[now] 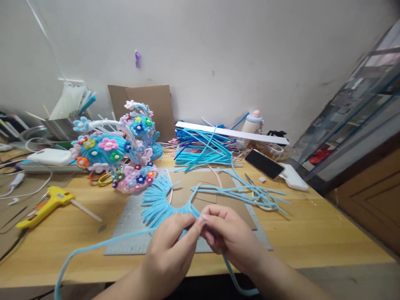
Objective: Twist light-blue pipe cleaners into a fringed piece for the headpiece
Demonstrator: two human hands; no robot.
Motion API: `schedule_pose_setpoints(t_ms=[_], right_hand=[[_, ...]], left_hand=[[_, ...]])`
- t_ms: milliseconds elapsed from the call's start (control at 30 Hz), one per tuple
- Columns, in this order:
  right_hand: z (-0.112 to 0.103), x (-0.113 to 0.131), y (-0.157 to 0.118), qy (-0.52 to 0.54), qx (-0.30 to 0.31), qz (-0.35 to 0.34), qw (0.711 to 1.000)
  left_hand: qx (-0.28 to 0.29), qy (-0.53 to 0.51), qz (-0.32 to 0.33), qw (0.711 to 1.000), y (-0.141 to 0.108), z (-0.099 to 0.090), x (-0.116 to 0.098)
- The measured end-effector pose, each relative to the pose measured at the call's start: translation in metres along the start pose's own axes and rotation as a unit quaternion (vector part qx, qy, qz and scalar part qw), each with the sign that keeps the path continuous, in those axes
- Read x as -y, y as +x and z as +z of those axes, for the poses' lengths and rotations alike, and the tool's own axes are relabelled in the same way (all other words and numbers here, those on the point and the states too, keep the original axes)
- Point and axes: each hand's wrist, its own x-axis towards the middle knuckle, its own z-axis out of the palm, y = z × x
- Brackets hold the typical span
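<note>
My left hand (170, 243) and my right hand (233, 233) meet at the front of the mat, thumbs and fingertips pinched together on a light blue pipe cleaner (115, 239). One end trails left past the table edge; another blue length hangs below my right hand. The exact pinched spot is hidden by my fingers. Just behind my hands lies a curved fringe of looped blue pipe cleaners (156, 200), partly covered by my left hand. Several loose blue pipe cleaners (240, 192) spread out to the right of it.
A cardboard sheet (231, 208) lies on the grey cutting mat (125, 233). Left are a yellow glue gun (56, 200) and flower-covered pipe cleaner pieces (104, 154). Behind are a pipe cleaner pile (203, 146) and a bottle (252, 123); a phone (264, 163) lies right.
</note>
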Motion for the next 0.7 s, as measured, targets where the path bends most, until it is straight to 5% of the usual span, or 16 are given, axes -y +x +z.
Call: schedule_pose_setpoints(t_ms=[200,400,533,700], right_hand=[[-0.002,-0.001,0.002,0.027,0.018,0.000,0.999],[-0.009,0.000,0.003,-0.075,0.041,0.026,0.996],[-0.012,0.003,0.003,-0.130,0.049,0.080,0.987],[-0.014,0.002,0.003,-0.135,0.055,0.097,0.985]], left_hand=[[0.024,0.062,0.026,0.997,-0.001,0.001,0.003],[0.116,-0.067,-0.116,0.984,0.009,-0.012,-0.003],[0.222,-0.062,-0.093,0.968,0.013,-0.021,-0.001],[0.239,-0.010,-0.066,0.969,0.015,-0.021,0.002]])
